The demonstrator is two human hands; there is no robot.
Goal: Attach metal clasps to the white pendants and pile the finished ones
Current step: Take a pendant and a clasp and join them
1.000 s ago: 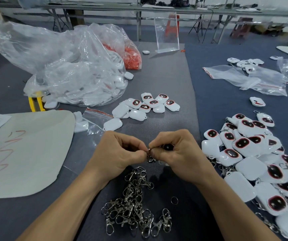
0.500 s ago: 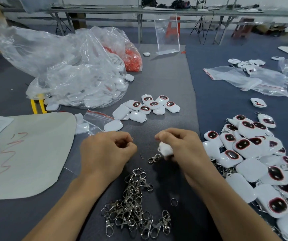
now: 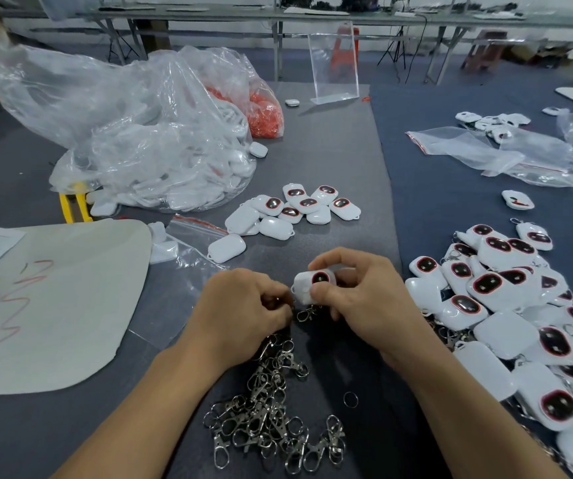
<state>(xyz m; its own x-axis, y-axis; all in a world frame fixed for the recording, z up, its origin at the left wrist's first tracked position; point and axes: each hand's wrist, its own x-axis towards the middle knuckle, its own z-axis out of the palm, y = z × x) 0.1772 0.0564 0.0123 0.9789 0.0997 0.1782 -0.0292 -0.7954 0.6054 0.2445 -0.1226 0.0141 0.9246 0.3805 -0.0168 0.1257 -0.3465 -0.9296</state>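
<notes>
Glossy plastic pendants [image 3: 485, 292] (shiny metal clasps [image 3: 271, 426])

My left hand [image 3: 243, 302] and right hand [image 3: 364, 299] are bare, as are both wrists. My left forearm [image 3: 160, 402] and right forearm [image 3: 451, 392] are uncovered all the way to the bottom edge of view, slender and smooth, the knuckles standing out as low ridges on each hand

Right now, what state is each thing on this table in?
Right hand: grips pendant.
Left hand: fingers curled, contents hidden.
Pendant: held, dark face up.
Clasp: hangs under pendant.
Spare clasps: tangled heap.
Finished pendants: piled on the right.
Bare pendants: loose cluster.
Ring: lying alone.
</notes>
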